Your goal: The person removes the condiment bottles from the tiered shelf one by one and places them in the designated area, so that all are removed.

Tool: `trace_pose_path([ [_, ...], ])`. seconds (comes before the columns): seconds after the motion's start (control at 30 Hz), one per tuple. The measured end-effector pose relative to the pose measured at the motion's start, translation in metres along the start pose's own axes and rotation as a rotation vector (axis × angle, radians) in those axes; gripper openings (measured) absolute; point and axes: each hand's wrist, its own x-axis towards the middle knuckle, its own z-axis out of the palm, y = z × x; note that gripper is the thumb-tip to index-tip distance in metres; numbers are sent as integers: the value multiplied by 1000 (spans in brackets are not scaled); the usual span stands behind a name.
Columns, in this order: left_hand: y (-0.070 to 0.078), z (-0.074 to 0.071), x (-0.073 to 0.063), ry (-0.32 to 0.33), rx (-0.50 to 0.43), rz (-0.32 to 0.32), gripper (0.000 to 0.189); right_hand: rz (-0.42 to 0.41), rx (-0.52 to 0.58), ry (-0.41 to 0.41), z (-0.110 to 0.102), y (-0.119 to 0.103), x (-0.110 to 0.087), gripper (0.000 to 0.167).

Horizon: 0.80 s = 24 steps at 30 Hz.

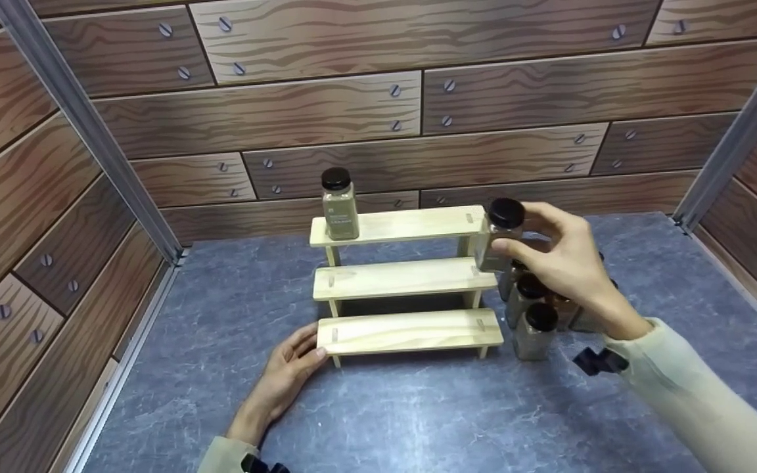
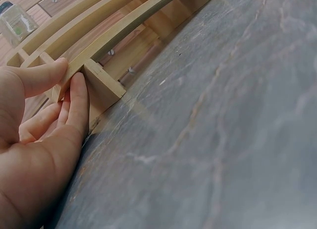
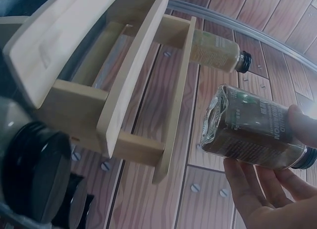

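Note:
A pale three-tier wooden rack (image 1: pixel 407 332) stands on the grey table. My left hand (image 1: pixel 288 373) pinches the left end of its lowest shelf between thumb and fingers, as the left wrist view (image 2: pixel 49 125) also shows. In my right hand (image 1: pixel 566 253) is a glass spice jar (image 1: pixel 495 248) with a black lid, held upright at the right end of the rack. The right wrist view shows this jar (image 3: pixel 252 125) gripped between thumb and fingers, its base apart from the shelves. Another spice jar (image 1: pixel 340 210), greenish inside, stands at the left end of the top shelf.
Several more black-lidded spice jars (image 1: pixel 536 335) stand grouped on the table right of the rack, partly hidden by my right hand and forearm. Wood-patterned walls (image 1: pixel 352 112) close off the back and sides, with metal rails (image 1: pixel 89 125) at the corners.

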Motion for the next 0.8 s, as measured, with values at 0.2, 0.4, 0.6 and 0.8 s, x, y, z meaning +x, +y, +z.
trace_pose_path([
  [0.2,1,0,-1,-9,31,2,73,11,-15,33,-12,0,-9,48],
  [0.4,1,0,-1,13,21,-13,72,14,-70,36,-25,5,-17,49],
  [0.6,1,1,-1,21,4,-21,72,40,-125,57,-38,9,-24,51],
  [0.8,1,1,0,21,-5,-19,72,36,-146,72,-48,13,-29,50],
])
